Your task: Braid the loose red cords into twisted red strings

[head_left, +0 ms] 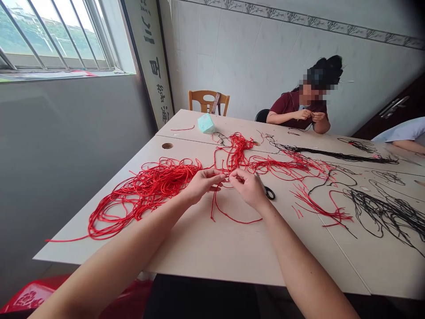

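Note:
Over the middle of the table, my left hand point(207, 179) and my right hand point(244, 184) meet, fingertips almost touching. Both pinch a red cord point(239, 220), whose loose ends hang down and curve across the tabletop below them. The exact spot of the grip is small and partly covered by fingers. To the left of my left hand spreads a large tangled heap of red cord point(159, 184). Just beyond my hands lies a bunch of knotted red cord point(239, 148). Black-handled scissors point(269, 192) rest beside my right wrist, partly hidden by it.
Black cords point(388, 210) and cut red strands point(323, 206) lie on the right of the pale table point(212, 254). A mint-green box point(206, 123) stands near the far edge, close to a wooden chair point(209, 99). Across the table, a person point(299, 106) handles thin cord; another person's sleeve shows far right.

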Demonstrator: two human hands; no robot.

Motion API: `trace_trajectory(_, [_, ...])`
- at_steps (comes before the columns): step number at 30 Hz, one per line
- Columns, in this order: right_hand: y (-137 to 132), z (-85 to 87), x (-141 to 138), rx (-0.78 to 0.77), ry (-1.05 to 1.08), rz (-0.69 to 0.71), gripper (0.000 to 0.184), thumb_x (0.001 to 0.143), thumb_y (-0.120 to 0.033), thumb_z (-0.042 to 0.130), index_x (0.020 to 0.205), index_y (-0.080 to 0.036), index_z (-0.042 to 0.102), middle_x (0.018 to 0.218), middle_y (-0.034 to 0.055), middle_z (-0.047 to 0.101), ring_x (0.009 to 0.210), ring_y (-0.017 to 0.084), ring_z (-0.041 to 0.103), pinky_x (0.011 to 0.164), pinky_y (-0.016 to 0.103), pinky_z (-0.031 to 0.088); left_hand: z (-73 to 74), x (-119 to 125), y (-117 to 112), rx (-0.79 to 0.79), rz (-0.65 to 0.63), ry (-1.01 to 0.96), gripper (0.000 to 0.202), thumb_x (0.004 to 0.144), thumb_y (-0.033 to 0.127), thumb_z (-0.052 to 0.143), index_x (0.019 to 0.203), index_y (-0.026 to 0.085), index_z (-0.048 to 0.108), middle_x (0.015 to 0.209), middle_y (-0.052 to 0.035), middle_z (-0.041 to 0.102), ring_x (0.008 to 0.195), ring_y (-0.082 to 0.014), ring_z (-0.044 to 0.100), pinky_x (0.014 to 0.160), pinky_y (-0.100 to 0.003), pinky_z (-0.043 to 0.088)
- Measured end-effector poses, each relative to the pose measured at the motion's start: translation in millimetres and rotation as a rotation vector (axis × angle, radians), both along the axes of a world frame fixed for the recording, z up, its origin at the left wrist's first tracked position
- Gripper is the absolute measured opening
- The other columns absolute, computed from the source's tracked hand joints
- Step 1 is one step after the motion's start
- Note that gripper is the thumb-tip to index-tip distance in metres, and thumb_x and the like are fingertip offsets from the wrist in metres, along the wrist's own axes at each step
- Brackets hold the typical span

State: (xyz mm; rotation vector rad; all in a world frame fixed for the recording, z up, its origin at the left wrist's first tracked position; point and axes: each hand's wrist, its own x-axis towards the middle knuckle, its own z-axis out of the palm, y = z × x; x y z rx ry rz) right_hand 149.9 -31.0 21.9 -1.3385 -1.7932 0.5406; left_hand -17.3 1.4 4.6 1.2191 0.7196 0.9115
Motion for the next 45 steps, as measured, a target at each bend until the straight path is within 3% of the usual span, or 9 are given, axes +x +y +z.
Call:
trace_trajectory(7, [2.9,-7.4,-5.1,-0.021,-0.128,0.022,0.017,0.078,-0.027,0.047,0.063,-0.02,0.046,0.054,-0.0035,0.047,0.05,0.01,0.038,0.05,0.022,0.027,-10.7,2.2,7.4,0.325,0.187,0.282,0.026,0.073,0.041,0.062,0.072,0.015,0.061,0.063,0.0003,0.058,0.054,-0.0087,0.046,0.053,-0.02,0.036])
trace_trajectory(14, [8.3,-3.3,0.4,0.112,-0.058,-0.181,0.019,0.076,-0.023,0.046,0.058,-0.02,0.039,0.052,-0.0038,0.043,0.051,0.011,0.038,0.052,0.023,0.028,0.5,9.5,-3.0,0.704,0.361,0.499,0.016,0.076,0.034,0.058,0.072,0.021,0.066,0.075,-0.002,0.065,0.07,-0.0147,0.054,0.061,-0.022,0.037])
trace_trajectory(16, [6.6,-4.0,-2.2,0.133,-0.04,-0.162,0.018,0.076,-0.023,0.046,0.059,-0.02,0.039,0.053,-0.0039,0.042,0.051,0.011,0.038,0.052,0.023,0.028,0.0,6.7,-1.8,0.629,0.351,0.46,0.02,0.077,0.038,0.058,0.075,0.02,0.067,0.073,-0.0023,0.065,0.067,-0.0143,0.054,0.06,-0.022,0.038])
trace_trajectory(21, [8.1,-10.4,-1.1,0.078,0.053,-0.133,0.016,0.077,-0.024,0.045,0.061,-0.02,0.042,0.053,-0.0042,0.038,0.049,0.01,0.034,0.048,0.023,0.027,-6.1,-0.4,6.6,0.418,0.151,0.318,0.031,0.079,0.042,0.054,0.08,0.016,0.07,0.068,-0.0029,0.065,0.059,-0.0129,0.053,0.056,-0.022,0.039])
trace_trajectory(29, [8.5,-7.2,-0.2,0.206,-0.066,-0.299,0.017,0.077,-0.023,0.045,0.061,-0.02,0.04,0.052,-0.0036,0.043,0.048,0.011,0.037,0.052,0.024,0.028,2.1,6.7,-2.8,0.787,0.278,0.45,0.021,0.082,0.033,0.053,0.084,0.023,0.071,0.084,-0.0049,0.071,0.084,-0.0189,0.061,0.079,-0.027,0.042])
trace_trajectory(31, [6.1,-5.9,-1.6,0.233,-0.091,-0.308,0.017,0.078,-0.023,0.044,0.062,-0.021,0.041,0.052,-0.0033,0.043,0.048,0.011,0.037,0.052,0.025,0.028,2.6,6.0,-3.9,0.797,0.296,0.439,0.02,0.082,0.032,0.054,0.085,0.024,0.072,0.088,-0.0053,0.071,0.087,-0.0192,0.061,0.082,-0.028,0.041])
trace_trajectory(37, [7.9,-11.7,0.5,0.134,-0.106,-0.146,0.017,0.081,-0.027,0.047,0.067,-0.02,0.053,0.059,-0.0011,0.054,0.055,0.013,0.047,0.056,0.024,0.035,-3.3,0.7,1.3,0.39,0.231,0.264,0.03,0.075,0.042,0.059,0.086,0.017,0.071,0.071,-0.0043,0.068,0.062,-0.0143,0.057,0.057,-0.023,0.043])
trace_trajectory(42, [12.4,-12.0,5.8,0.096,-0.115,-0.078,0.019,0.08,-0.027,0.053,0.089,-0.022,0.068,0.093,0.0056,0.064,0.08,0.017,0.057,0.071,0.028,0.043,-0.7,-2.7,3.6,0.381,0.277,0.287,0.024,0.072,0.038,0.061,0.078,0.017,0.071,0.062,-0.0013,0.064,0.049,-0.0094,0.047,0.045,-0.019,0.035])
trace_trajectory(45, [12.2,-9.0,8.4,0.129,-0.115,-0.066,0.019,0.08,-0.027,0.055,0.09,-0.022,0.07,0.094,0.0058,0.063,0.084,0.018,0.057,0.072,0.028,0.044,2.3,-4.1,2.6,0.421,0.311,0.357,0.021,0.073,0.036,0.06,0.074,0.017,0.069,0.061,-0.0001,0.063,0.049,-0.0094,0.047,0.046,-0.019,0.034])
